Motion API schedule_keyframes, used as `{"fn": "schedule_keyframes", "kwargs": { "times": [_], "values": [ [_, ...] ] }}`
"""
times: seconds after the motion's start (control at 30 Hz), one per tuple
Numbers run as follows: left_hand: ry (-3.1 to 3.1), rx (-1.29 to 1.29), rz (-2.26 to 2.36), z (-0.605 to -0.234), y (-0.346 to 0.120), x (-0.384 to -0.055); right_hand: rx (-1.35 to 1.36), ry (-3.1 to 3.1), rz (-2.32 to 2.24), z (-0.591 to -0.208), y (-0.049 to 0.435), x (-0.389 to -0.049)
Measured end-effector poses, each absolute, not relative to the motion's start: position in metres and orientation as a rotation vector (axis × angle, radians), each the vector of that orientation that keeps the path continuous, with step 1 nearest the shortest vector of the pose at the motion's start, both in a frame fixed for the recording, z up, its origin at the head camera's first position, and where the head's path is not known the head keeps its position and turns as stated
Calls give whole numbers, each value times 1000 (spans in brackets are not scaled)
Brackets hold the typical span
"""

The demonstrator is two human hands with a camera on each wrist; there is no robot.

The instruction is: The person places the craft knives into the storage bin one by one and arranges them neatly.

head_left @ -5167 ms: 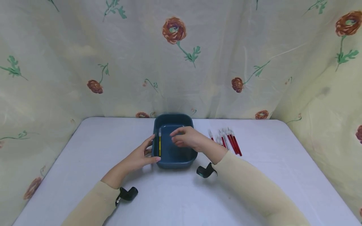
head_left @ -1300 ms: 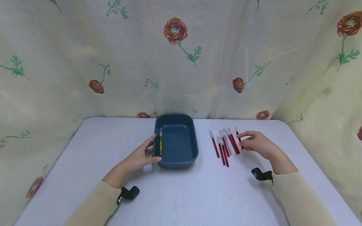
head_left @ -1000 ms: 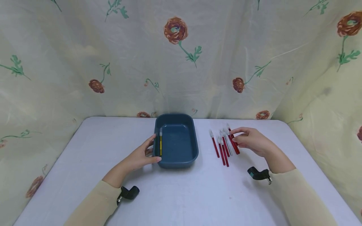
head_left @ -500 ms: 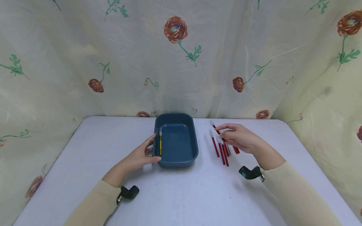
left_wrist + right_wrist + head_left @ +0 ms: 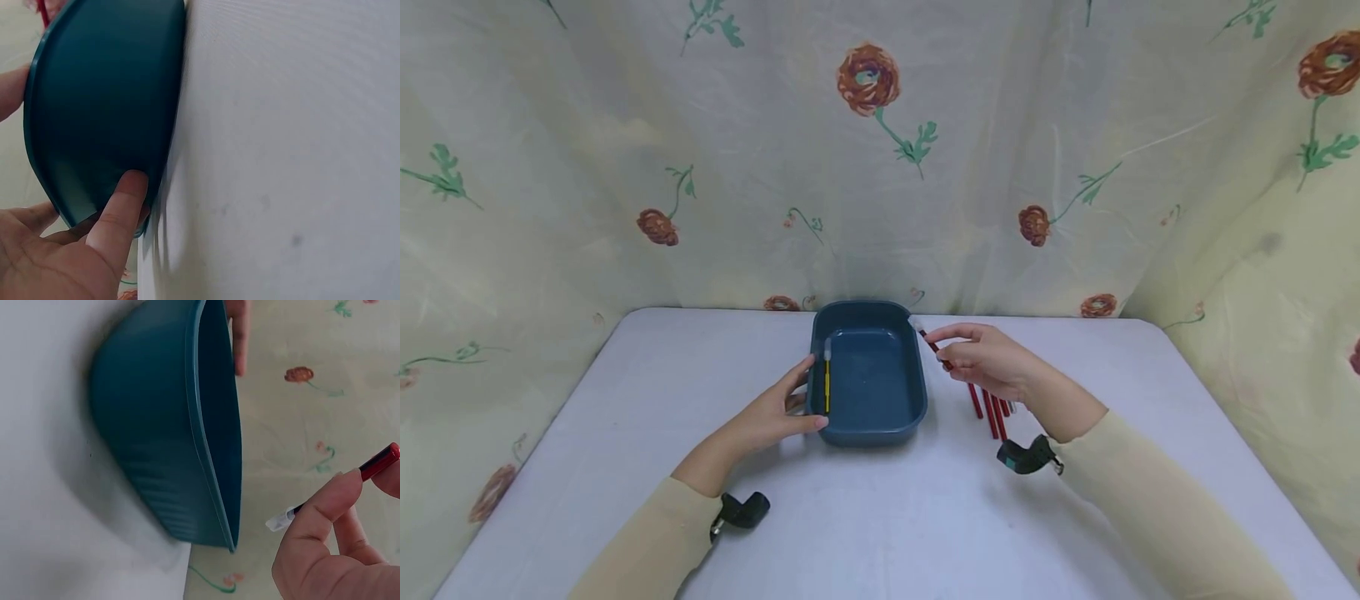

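Observation:
My right hand pinches a red pen between thumb and fingers, just right of the blue plastic tub. The pen tilts, its clear cap pointing at the tub's far right corner. In the right wrist view, the red pen's end shines beyond the fingers. My left hand rests against the tub's left side, thumb and index fingertip at the rim. A left finger lies nearly straight on the outer wall. Inside the tub, along its left wall, lies a yellow pen with a clear cap.
Several red pens lie on the white table, right of the tub and partly hidden behind my right hand. A flowered curtain hangs behind the table. A black wrist camera sits on the right cuff, another on the left.
My right hand has carried a red pen leftward from the right side of the group to the tub's right rim. Earlier that hand was over the tub. The left hand stays put.

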State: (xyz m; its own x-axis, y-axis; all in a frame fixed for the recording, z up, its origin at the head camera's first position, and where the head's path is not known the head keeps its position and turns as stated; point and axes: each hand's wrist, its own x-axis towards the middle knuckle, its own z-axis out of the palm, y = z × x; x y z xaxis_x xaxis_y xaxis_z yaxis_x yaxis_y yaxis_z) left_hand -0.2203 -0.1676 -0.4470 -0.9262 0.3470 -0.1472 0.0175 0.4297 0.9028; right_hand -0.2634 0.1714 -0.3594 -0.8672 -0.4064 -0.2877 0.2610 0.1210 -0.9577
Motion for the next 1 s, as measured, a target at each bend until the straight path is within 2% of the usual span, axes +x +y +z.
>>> {"fn": "schedule_keyframes", "kwargs": {
  "times": [1.0],
  "values": [
    [2349, 306, 1506, -445, -169, -219, -43, 1883, -1741, -400, 72, -285]
  ]
}}
